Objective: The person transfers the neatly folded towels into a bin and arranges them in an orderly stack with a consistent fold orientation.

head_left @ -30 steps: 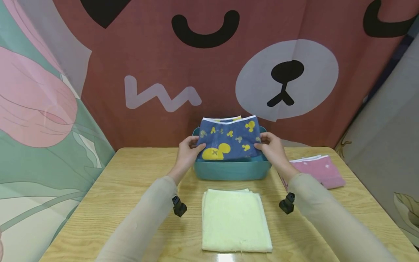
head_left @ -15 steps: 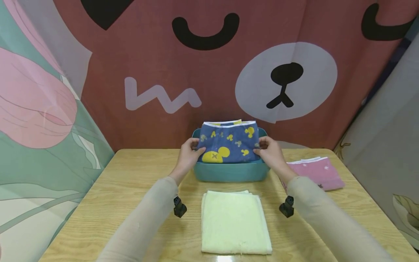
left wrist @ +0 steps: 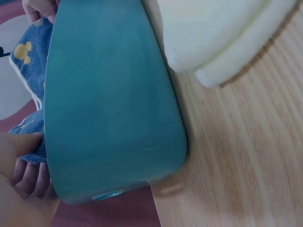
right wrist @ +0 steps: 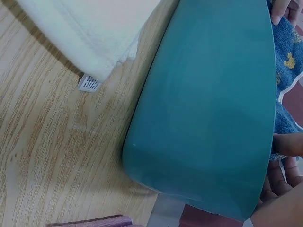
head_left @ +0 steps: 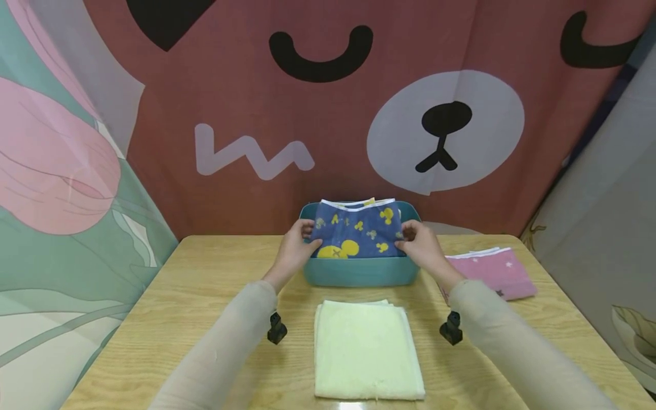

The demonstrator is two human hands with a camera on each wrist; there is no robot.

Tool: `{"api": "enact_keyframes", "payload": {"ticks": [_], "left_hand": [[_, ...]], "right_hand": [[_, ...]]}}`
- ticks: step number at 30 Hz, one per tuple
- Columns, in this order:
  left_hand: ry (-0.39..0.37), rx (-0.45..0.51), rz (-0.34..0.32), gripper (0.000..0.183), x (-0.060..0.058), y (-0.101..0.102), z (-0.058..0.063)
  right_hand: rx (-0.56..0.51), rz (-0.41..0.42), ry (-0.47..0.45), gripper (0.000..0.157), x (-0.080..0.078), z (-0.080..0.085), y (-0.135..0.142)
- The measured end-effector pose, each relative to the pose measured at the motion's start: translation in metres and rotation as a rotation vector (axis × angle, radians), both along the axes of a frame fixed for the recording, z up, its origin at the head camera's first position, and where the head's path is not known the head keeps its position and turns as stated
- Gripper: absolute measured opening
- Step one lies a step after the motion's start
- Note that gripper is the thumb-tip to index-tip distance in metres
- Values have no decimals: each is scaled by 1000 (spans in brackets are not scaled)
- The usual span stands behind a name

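Note:
A folded blue towel with yellow mouse-head prints and a white edge stands partly inside a teal bin. My left hand pinches the towel's left side between thumb and fingers. On the opposite side my right hand pinches it the same way. Both hands are at the bin's rim, and the towel's lower part is hidden behind the front wall. In the left wrist view the thumb presses on the blue towel just past the rim; the right wrist view gives a matching grip on the towel.
A folded pale yellow towel lies on the wooden table in front of the bin. To the right, partly behind the right forearm, is a folded pink towel. A printed curtain hangs behind the table's far edge.
Both hands have lowered the blue towel deeper into the bin, so its top edge sits lower and less of it shows. The hands have drawn slightly closer together. The yellow and pink towels stay put.

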State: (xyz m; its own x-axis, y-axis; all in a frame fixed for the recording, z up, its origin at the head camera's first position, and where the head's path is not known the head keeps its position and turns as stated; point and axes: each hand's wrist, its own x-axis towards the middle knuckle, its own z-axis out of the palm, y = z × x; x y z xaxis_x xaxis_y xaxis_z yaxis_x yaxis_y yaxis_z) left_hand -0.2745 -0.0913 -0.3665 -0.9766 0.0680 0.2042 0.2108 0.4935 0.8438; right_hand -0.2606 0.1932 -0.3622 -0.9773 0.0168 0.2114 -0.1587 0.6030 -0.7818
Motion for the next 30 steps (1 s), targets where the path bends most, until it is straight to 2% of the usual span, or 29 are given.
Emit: {"api": "enact_keyframes", "payload": {"ticks": [8,17,30], "left_hand": [[14,-63,-10,45,3,2,-1],[16,-94,1,44,4,3,-3],[95,-59,-60,34,11,-2,-4]], "right_hand": [[60,29,10,37,2,-4,1],[77,41,12,37,5,-5,1],[61,62,102,23,11,-9,4]]}}
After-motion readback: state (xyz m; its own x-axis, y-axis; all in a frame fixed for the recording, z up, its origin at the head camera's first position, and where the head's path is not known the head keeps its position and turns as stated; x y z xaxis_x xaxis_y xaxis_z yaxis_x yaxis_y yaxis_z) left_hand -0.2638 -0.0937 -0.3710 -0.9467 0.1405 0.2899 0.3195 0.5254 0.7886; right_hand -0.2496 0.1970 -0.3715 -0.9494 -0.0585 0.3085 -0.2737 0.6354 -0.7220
